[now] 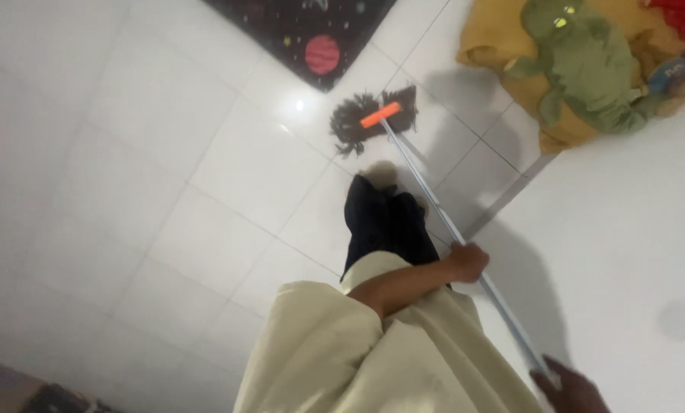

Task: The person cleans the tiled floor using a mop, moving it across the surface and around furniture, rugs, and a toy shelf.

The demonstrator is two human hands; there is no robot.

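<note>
Right hand (570, 386) and left hand (467, 261) around mop handle (434, 206).

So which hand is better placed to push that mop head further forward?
Probably the left hand: it grips the handle midway, nearer the mop head. The right hand only holds the top end.

Light is dim and flat, with a cool grey cast. One small bright glare spot sits on the glossy floor tiles (205, 153) near the rug corner (312, 38), so a lamp is probably overhead. Soft shadows fall right of the mop handle (434, 206) and beside the mop head (373, 118). The whole frame is soft with motion blur; the right hand (572, 390) at the bottom edge is dark and smeared. The left hand (467, 261) is slightly sharper. Corners darken a little.
</note>
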